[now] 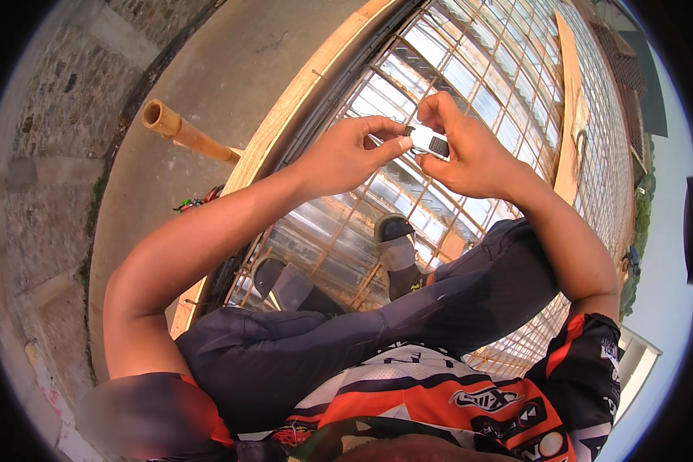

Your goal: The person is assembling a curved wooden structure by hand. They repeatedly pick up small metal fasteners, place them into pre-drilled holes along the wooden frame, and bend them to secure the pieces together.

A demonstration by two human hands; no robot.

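Observation:
My left hand (354,150) and my right hand (470,150) meet in front of me over a grid of rusty steel bars (516,69). Between their fingertips they hold a small white and black object (429,142), box-shaped, with a thin part sticking out on its left. The left thumb and forefinger pinch that left end. My right hand cups the body from the right and behind. Below the hands my legs in dark trousers (439,308) and two shoes (395,239) rest on the bar grid.
A wooden form board (285,108) curves along the left edge of the grid, with bare concrete (231,69) beyond it. A bamboo pole end (169,123) pokes in from the left. Another plank (571,115) lies across the grid at the right.

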